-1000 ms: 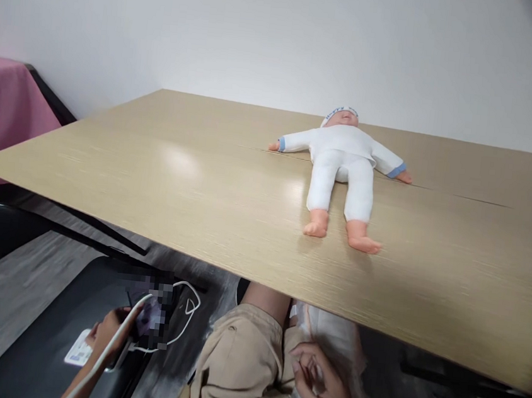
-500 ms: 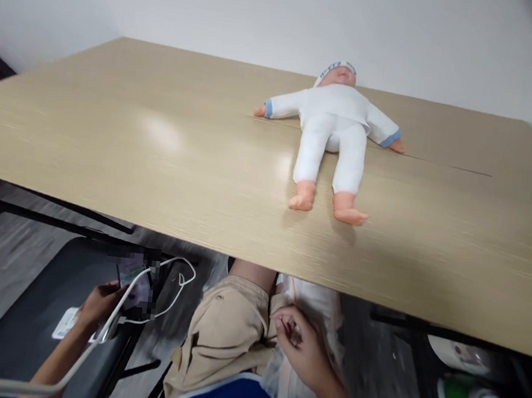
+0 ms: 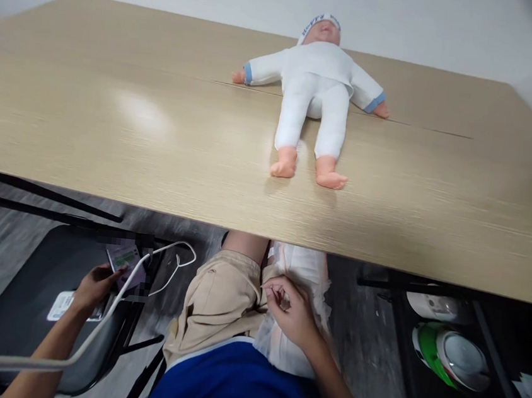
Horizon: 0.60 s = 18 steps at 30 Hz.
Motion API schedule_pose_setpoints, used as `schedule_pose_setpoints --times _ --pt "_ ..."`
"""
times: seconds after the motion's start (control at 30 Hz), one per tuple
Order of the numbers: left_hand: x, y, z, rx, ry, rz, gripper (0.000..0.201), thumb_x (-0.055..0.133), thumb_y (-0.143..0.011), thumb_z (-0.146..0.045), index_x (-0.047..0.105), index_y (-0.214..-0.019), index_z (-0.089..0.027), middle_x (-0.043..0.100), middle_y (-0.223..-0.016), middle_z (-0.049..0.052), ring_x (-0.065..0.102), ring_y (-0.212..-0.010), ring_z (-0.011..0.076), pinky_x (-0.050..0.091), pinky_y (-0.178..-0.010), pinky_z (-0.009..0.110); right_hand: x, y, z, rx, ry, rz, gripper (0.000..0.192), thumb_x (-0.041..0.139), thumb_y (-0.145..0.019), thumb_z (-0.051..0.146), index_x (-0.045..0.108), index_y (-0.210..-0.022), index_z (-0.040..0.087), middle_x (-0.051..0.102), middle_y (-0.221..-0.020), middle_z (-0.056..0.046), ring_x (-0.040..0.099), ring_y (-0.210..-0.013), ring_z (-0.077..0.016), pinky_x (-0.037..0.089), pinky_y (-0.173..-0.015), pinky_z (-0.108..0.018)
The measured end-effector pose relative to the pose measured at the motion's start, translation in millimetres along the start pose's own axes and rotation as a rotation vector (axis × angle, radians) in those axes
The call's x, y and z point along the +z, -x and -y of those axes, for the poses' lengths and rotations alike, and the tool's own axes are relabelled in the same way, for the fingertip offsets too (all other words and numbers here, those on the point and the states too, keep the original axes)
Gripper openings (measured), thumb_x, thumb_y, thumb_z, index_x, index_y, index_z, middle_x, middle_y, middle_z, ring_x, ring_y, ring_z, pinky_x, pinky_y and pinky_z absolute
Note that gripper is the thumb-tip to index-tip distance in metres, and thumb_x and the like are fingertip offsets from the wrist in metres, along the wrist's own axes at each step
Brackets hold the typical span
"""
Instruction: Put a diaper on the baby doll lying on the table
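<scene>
One table: we see a wide pale wooden table (image 3: 113, 119) filling the upper and middle frame, its near edge running across the centre.
Doll: a baby doll (image 3: 313, 84) in a white suit lies face up at upper centre, head toward the wall, arms spread, bare feet toward us.
Chair: a dark chair (image 3: 20, 319) stands at lower left, below the table edge.
White padded item: it lies on our lap at lower centre, between the tan shorts (image 3: 214, 301) and the table edge (image 3: 299, 266).
Right hand: our right hand (image 3: 289, 312) rests on the white padded item, fingers curled and pinching its edge.
Left hand: our left hand (image 3: 93, 285), at lower left, is closed around a phone (image 3: 121, 260) over the chair.
Cable: a white cable (image 3: 164, 264) loops from the phone toward the lower left corner.
</scene>
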State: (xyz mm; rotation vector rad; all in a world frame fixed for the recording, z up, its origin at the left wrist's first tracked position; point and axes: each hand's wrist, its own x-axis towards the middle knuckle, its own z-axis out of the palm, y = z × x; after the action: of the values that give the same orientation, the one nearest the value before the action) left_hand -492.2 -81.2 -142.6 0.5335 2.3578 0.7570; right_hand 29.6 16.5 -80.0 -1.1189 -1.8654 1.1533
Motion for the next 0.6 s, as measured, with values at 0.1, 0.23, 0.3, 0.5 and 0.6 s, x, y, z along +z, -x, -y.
schedule_pose_setpoints --times 0.1,0.23,0.3,0.5,0.6 --pt "0.0 4 -6 0.001 0.045 0.042 0.064 0.095 -0.051 -0.070 0.072 -0.078 -0.017 0.074 -0.069 0.008 0.075 -0.090 0.0320 0.060 -0.078 0.035 1 1 -1 -0.007 0.014 -0.010 0.014 0.060 -0.106 0.022 0.073 -0.107 0.023 0.065 -0.075 0.003 0.061 -0.067 -0.0121 0.048 -0.066 -0.024" --pt "1.3 3 -3 0.003 0.088 0.050 0.063 0.097 -0.045 -0.064 0.071 -0.078 -0.017 0.076 -0.070 0.008 0.074 -0.086 0.0307 0.059 -0.075 0.034 1 1 1 -0.002 0.031 -0.030 0.015 0.059 -0.107 0.024 0.074 -0.106 0.022 0.065 -0.073 0.003 0.061 -0.065 -0.0126 0.048 -0.065 -0.024" --pt "1.8 1 1 0.001 0.100 0.055 0.061 0.098 -0.045 -0.062 0.071 -0.078 -0.017 0.077 -0.072 0.008 0.074 -0.085 0.0304 0.059 -0.074 0.034 1 1 2 -0.010 0.039 -0.040 0.015 0.060 -0.106 0.024 0.074 -0.104 0.022 0.065 -0.073 0.002 0.061 -0.065 -0.0128 0.049 -0.064 -0.024" --pt "1.7 -2 7 0.011 0.125 0.052 0.050 0.098 -0.049 -0.052 0.072 -0.075 -0.019 0.080 -0.076 0.010 0.078 -0.098 0.0353 0.063 -0.085 0.038 -2 2 4 -0.043 0.058 -0.043 0.014 0.060 -0.105 0.022 0.074 -0.103 0.023 0.066 -0.072 0.002 0.061 -0.064 -0.0137 0.050 -0.064 -0.025" --pt "3.2 -1 7 0.013 0.143 0.026 0.044 0.096 -0.052 -0.047 0.075 -0.077 -0.018 0.082 -0.081 0.013 0.079 -0.105 0.0376 0.064 -0.089 0.040 -1 3 1 -0.038 0.060 -0.045 0.014 0.060 -0.105 0.023 0.074 -0.104 0.023 0.065 -0.072 0.002 0.062 -0.065 -0.0138 0.049 -0.065 -0.025"
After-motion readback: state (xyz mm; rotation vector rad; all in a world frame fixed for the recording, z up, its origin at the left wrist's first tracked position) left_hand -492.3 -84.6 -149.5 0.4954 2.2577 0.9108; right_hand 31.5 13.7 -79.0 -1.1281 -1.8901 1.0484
